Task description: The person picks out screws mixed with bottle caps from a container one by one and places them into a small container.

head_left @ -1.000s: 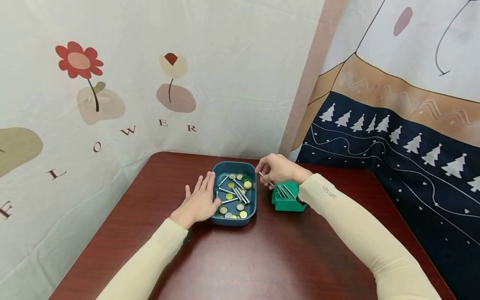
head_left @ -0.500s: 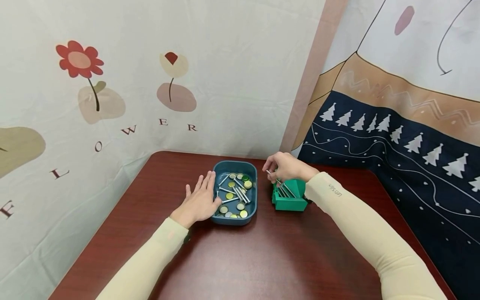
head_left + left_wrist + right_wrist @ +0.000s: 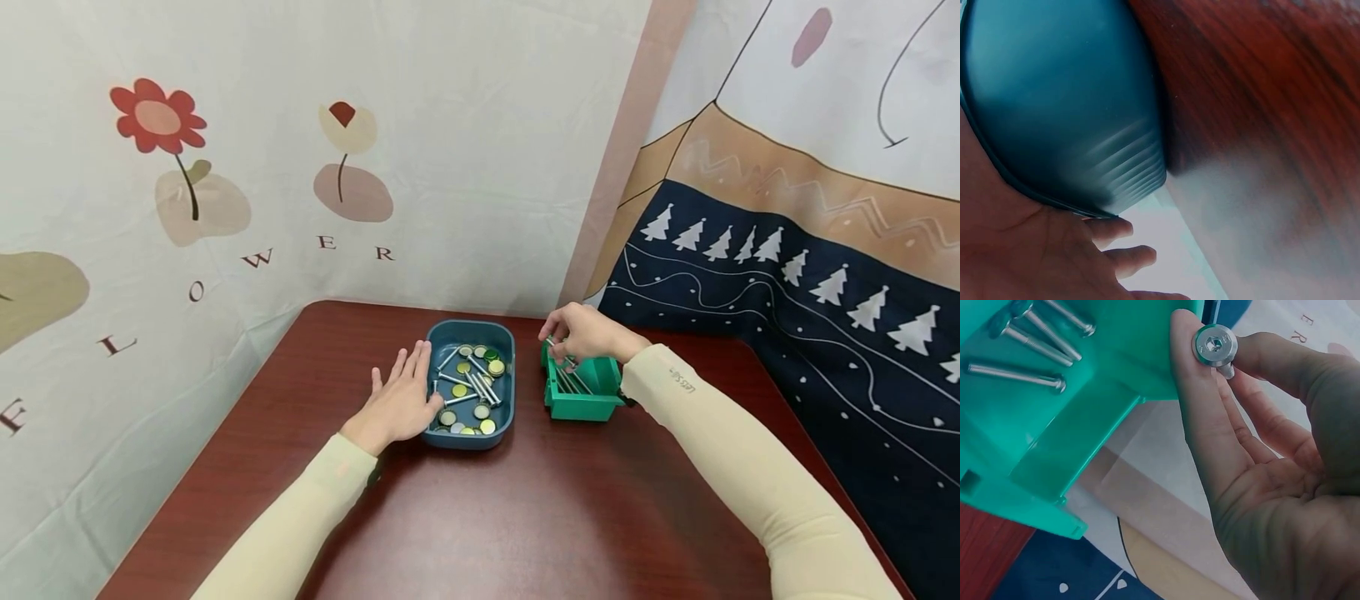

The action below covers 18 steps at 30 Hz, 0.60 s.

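Note:
My right hand [image 3: 588, 331] pinches a bolt between thumb and forefinger over the far left part of a green bin [image 3: 585, 408]. In the right wrist view, the round head of that bolt [image 3: 1215, 345], with its hex socket, faces the camera. Several silver bolts [image 3: 1016, 375] lie inside the bin. My left hand [image 3: 397, 404] rests along the left side of a blue rectangular tray [image 3: 507, 417], fingers straight. In the left wrist view, the palm is against the tray's rim. Within the tray lie several long bolts [image 3: 480, 387] mixed with yellow, green and silver bottle caps [image 3: 496, 367].
Both containers stand on a reddish-brown table [image 3: 465, 525], with a narrow gap between them. A white cloth with flower prints [image 3: 465, 150] hangs behind the table. A dark blue cloth with white trees [image 3: 750, 308] hangs along the right side.
My right hand has moved right with the bolt, from beside the tray's right rim to over the green bin. The left hand and the tray stay in place.

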Tool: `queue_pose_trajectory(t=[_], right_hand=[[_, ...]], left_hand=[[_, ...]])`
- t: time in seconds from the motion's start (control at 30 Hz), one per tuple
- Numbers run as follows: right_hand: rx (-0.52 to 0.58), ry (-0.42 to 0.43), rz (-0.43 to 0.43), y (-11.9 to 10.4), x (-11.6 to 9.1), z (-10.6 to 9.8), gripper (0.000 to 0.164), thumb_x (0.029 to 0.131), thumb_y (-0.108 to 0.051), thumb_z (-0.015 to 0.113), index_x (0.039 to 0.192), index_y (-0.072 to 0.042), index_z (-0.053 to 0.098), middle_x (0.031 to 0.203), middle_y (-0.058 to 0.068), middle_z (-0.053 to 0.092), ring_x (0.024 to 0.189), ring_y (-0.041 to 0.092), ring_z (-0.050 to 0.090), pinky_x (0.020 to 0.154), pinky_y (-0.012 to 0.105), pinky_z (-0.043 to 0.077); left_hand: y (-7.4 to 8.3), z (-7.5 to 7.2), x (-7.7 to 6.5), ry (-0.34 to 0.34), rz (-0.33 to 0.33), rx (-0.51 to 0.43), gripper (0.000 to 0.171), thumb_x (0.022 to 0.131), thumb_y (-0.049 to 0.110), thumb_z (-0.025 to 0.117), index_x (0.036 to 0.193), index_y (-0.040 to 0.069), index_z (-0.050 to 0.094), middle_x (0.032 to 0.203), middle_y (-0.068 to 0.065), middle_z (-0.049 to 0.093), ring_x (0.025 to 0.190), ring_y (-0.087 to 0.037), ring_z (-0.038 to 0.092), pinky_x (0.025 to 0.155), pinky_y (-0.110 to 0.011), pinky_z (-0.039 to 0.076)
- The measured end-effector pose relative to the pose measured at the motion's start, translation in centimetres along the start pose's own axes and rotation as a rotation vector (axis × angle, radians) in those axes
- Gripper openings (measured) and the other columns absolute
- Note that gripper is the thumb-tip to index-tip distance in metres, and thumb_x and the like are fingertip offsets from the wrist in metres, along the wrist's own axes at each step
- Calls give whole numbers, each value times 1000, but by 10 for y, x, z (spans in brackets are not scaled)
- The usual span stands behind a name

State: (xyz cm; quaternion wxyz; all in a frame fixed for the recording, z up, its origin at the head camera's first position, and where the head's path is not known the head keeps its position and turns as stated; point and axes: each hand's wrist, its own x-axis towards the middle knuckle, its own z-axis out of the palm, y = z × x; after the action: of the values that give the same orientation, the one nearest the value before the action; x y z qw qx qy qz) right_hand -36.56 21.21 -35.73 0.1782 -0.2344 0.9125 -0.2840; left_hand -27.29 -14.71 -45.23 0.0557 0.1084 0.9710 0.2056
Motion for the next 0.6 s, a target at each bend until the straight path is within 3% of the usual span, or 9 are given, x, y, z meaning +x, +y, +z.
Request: queue_pose_trajectory(t=[0.6], right_hand=[[-15,18,15,16,-6,-5,25,110,-3,75,134,1,78,98,15,84,75,23,84,75,37,72]], left_hand=[[-1,3,2,5,2,8,96,116,37,58,188,7,3,198,-19,7,184,-49,7,138,-90,6]])
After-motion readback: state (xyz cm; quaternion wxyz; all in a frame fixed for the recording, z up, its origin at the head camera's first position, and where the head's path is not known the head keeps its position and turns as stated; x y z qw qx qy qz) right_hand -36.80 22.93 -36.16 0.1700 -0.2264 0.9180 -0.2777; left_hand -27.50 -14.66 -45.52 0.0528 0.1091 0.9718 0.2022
